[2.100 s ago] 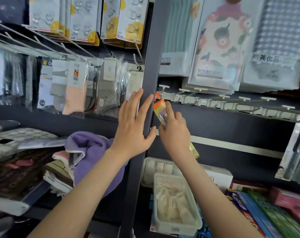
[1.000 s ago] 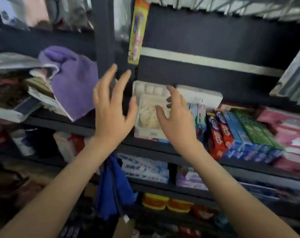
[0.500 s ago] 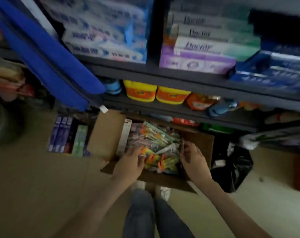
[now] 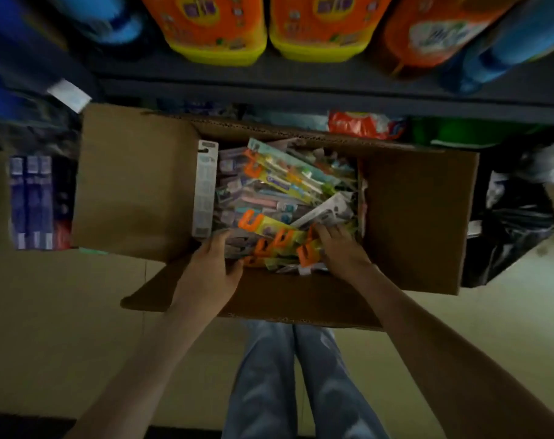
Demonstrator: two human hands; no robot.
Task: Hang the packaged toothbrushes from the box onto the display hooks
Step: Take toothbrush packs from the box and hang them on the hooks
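The box (image 4: 133,185) sits on the floor (image 4: 63,296), and the person bending over it has both hands down in its near end. The packaged toothbrushes (image 4: 278,191) lie heaped every which way inside, nearly up to the rim. The left hand (image 4: 212,264) lies fairly flat at the near left corner of the box, fingers laid on the grey packs and thumb spread wide, holding nothing that I can see. The right hand (image 4: 339,248) is at the near right corner, fingers bent down among the orange-topped packs (image 4: 263,228). Whether it has one pinched I cannot tell, as the picture is smeared there.

The trouble I would expect lies in the tangle. The packs cross and overlap, so lifting one by its top could drag its neighbours up with it. Those might then slide over the near edge of the box onto the floor. The orange tops look to me like hanging tabs. A hard tug on one wedged under others could bend or tear it, and then it would not sit on a display hook. The hooks are not in view from here, so any pack has to be carried away from the box, and a loose hold could let it slip. A long white pack (image 4: 204,188) stands on edge against the left wall of the box and might topple into the heap if jostled.
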